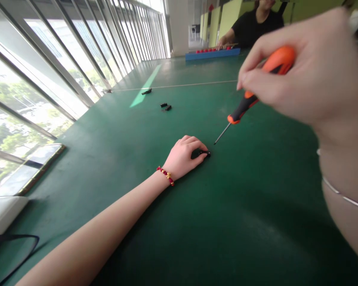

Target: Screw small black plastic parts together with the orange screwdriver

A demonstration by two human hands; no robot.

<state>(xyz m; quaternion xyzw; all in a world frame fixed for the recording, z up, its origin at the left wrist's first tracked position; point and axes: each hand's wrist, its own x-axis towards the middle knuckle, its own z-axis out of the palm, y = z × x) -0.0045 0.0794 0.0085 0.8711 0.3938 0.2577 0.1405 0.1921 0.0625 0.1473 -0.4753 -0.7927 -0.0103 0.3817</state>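
My left hand (183, 157) rests on the green table (137, 167) with its fingertips pinching a small black part (205, 153) against the surface; a red bead bracelet sits on that wrist. Raised close to the camera at the upper right, my right hand (304, 67) grips an orange and black screwdriver (250, 99). The screwdriver's thin metal tip points down-left and ends just right of and slightly above the black part, not touching it.
Two small black parts (166, 106) and another black piece (146, 91) lie farther back on the table. A person in black sits at the far end behind a blue tray (212, 53) of red items. Windows line the left side; a phone (30, 169) lies by them.
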